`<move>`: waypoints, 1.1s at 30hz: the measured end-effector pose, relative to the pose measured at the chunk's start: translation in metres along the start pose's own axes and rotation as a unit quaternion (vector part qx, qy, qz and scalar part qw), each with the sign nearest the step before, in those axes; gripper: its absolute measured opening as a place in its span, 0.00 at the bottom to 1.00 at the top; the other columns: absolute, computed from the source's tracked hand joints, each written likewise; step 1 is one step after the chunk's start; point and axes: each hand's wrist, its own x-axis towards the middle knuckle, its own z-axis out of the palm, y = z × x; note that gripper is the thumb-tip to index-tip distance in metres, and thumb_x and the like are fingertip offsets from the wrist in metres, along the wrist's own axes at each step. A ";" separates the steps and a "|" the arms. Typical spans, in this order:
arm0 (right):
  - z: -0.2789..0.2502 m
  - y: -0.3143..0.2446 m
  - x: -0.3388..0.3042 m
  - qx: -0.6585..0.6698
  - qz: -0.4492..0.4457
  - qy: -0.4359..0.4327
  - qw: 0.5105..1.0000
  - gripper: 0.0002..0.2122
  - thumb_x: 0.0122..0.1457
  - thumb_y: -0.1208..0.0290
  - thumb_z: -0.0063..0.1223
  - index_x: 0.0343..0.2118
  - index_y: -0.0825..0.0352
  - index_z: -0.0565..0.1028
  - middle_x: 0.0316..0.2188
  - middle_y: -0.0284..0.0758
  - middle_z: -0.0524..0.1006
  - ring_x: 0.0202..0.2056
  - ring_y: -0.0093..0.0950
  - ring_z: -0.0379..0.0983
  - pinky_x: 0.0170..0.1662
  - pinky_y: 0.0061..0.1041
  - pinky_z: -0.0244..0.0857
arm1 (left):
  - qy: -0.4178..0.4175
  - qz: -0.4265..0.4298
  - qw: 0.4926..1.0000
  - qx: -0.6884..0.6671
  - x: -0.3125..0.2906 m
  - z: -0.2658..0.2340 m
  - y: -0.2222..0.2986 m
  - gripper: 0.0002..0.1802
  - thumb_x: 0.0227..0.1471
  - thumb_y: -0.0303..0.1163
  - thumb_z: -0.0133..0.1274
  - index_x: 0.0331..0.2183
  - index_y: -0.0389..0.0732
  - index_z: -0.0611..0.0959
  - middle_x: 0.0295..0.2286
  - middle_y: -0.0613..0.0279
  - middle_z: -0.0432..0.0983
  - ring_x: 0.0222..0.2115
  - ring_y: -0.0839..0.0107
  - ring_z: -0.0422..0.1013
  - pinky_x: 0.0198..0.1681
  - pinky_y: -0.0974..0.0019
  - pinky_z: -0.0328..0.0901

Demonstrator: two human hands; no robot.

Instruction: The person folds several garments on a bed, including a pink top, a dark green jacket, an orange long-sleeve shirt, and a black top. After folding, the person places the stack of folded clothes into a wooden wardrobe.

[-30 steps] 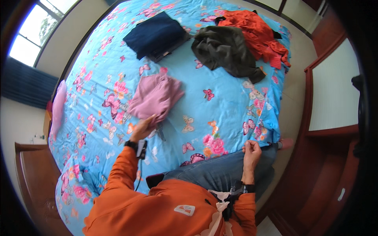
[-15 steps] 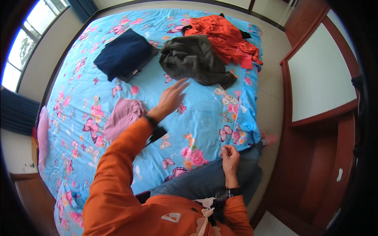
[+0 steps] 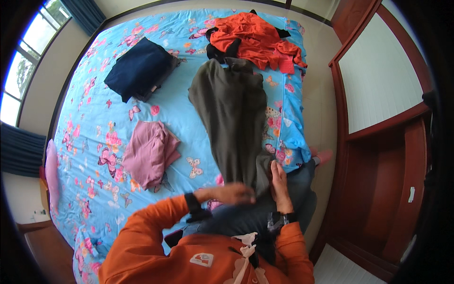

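Observation:
A dark olive-green garment (image 3: 231,113) lies stretched lengthwise over the bed, its near end reaching my lap; whether it is a top or trousers I cannot tell. At its near right corner my right hand (image 3: 280,187) grips the cloth, thumb up along the edge. My left hand (image 3: 232,193) is over the near end of the garment, fingers smeared by motion. To the left lies a folded pink garment (image 3: 150,152). Farther off is a folded dark navy stack of clothes (image 3: 141,68). An orange-red garment (image 3: 253,40) with black parts spreads loosely beyond the olive one.
The bed's sheet (image 3: 90,137) is light blue with butterflies and flowers. A pink pillow (image 3: 51,175) is at the left edge. Along the right stands a reddish-brown wooden cabinet (image 3: 378,184), with tiled floor (image 3: 323,109) between it and the bed. Dark blue curtains (image 3: 21,149) hang at the left.
The olive garment, bunched farther away before, now extends to my lap. My left hand came back from over the bed. My right hand has taken hold of the garment's near corner.

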 end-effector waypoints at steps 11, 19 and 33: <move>-0.012 -0.038 -0.058 -0.106 0.064 -0.236 0.964 0.28 0.50 0.70 0.64 0.54 0.74 0.68 0.46 0.40 0.76 0.48 0.29 0.71 0.53 0.28 0.64 | -0.049 0.014 0.983 -0.178 -0.026 0.001 0.081 0.19 0.57 0.38 0.57 0.47 0.38 0.78 0.39 0.59 0.76 0.41 0.69 0.73 0.44 0.65 0.68; -0.114 -0.049 -0.136 -0.212 0.155 -0.317 0.911 0.28 0.51 0.67 0.65 0.52 0.75 0.70 0.46 0.39 0.77 0.46 0.29 0.73 0.53 0.26 0.64 | 0.042 -0.186 0.897 0.398 -0.074 -0.096 -0.009 0.26 0.40 0.37 0.65 0.42 0.38 0.77 0.35 0.45 0.77 0.37 0.48 0.74 0.40 0.53 0.68; -0.076 -0.034 -0.072 -0.193 -0.066 0.073 0.976 0.28 0.50 0.68 0.69 0.52 0.71 0.71 0.47 0.42 0.74 0.48 0.30 0.72 0.48 0.27 0.69 | 0.110 0.017 0.863 0.492 0.096 -0.116 -0.003 0.21 0.49 0.36 0.59 0.45 0.39 0.80 0.36 0.48 0.77 0.39 0.52 0.73 0.43 0.53 0.67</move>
